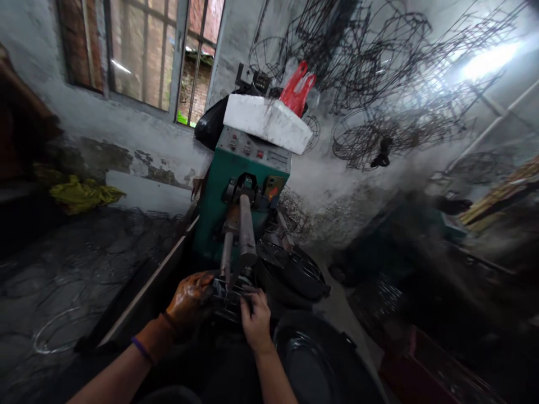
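My left hand [191, 297], in an orange glove, is closed at the left side of a small dark wire frame [227, 300]. On the frame's right side my bare right hand [256, 315] has its fingers curled over the wire. The frame sits at the tips of two metal arms [247, 233] that reach toward me from a green machine [210, 196]. The arm ends cover part of the frame, and its lower part is lost in shadow.
A white foam box [265, 120] with a red plastic bag [298, 90] rests on the machine. Black basins [311, 359] stand to the right. Wire frames [370, 73] hang on the wall, and wire hoops [54, 331] lie on the left. A wooden board [147, 286] runs along my left.
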`<state>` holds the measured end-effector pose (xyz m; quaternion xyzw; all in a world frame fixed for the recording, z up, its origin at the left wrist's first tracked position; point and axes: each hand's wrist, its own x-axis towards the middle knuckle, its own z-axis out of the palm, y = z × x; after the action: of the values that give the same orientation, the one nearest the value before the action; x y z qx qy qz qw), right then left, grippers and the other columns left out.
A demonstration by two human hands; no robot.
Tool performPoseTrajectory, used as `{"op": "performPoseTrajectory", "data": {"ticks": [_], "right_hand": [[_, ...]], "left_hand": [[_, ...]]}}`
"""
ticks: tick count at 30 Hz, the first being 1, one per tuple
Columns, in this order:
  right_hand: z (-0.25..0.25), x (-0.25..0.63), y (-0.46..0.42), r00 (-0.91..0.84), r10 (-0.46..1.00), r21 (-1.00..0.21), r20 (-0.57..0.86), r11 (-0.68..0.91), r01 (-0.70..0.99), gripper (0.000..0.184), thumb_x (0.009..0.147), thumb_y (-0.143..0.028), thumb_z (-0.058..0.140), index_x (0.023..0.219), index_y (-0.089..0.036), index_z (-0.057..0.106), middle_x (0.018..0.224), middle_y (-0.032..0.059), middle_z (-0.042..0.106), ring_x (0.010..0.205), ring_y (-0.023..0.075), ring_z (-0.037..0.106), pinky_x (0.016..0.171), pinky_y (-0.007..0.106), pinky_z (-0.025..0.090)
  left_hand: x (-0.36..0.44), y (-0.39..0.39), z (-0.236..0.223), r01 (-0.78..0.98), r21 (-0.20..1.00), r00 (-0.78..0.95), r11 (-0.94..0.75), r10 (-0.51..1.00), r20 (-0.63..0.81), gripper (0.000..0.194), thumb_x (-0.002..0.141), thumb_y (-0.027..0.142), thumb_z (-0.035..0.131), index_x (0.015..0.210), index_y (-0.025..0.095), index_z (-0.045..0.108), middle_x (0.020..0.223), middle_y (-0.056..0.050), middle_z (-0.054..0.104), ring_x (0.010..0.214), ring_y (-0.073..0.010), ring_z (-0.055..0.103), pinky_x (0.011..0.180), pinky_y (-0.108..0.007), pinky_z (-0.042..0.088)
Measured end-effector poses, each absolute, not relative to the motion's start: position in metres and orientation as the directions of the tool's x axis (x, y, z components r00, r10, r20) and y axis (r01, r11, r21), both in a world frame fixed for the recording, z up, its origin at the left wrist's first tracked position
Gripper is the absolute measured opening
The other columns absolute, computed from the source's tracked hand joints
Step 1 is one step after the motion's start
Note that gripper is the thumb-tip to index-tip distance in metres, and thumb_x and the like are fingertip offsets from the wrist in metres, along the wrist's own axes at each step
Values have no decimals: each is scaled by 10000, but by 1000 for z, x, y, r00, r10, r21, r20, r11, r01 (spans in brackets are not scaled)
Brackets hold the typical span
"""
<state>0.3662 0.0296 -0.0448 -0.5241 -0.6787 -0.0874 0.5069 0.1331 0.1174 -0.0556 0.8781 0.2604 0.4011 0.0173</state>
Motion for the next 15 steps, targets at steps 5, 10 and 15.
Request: {"op": "performPoseTrajectory", "data": {"ticks": [5, 10, 15], "right_hand": [[-43, 365, 29, 16, 538, -309, 843, 459, 833, 142, 1064, -200, 575, 992, -255, 685, 1029, 48, 823, 977, 238, 757, 905, 386, 545], [-36, 365, 29, -20, 515, -282, 857, 502, 818, 154, 1042, -140, 581, 986, -263, 654, 1047, 34, 816, 989, 226, 756, 898, 372, 543], [-31, 362, 28, -20, 499, -269, 866, 499, 824, 175, 1042, -121, 568, 975, -262, 646, 1033, 45, 808, 970, 231, 750, 891, 380, 553]], "left_hand": [[134, 120, -56, 441, 151, 482, -885, 375, 792, 262, 875, 310, 746, 1069, 163, 843, 1231, -171, 849, 1127, -392, 822, 945, -530, 705], [135, 117, -56, 450, 148, 475, -881, 376, 796, 288, 881, 362, 782, 1072, 152, 832, 1268, -209, 831, 1131, -412, 818, 934, -567, 708], [136, 115, -54, 429, 161, 483, -889, 376, 791, 342, 869, 322, 797, 1165, 150, 803, 1299, -212, 821, 1152, -416, 814, 939, -577, 710]]}}
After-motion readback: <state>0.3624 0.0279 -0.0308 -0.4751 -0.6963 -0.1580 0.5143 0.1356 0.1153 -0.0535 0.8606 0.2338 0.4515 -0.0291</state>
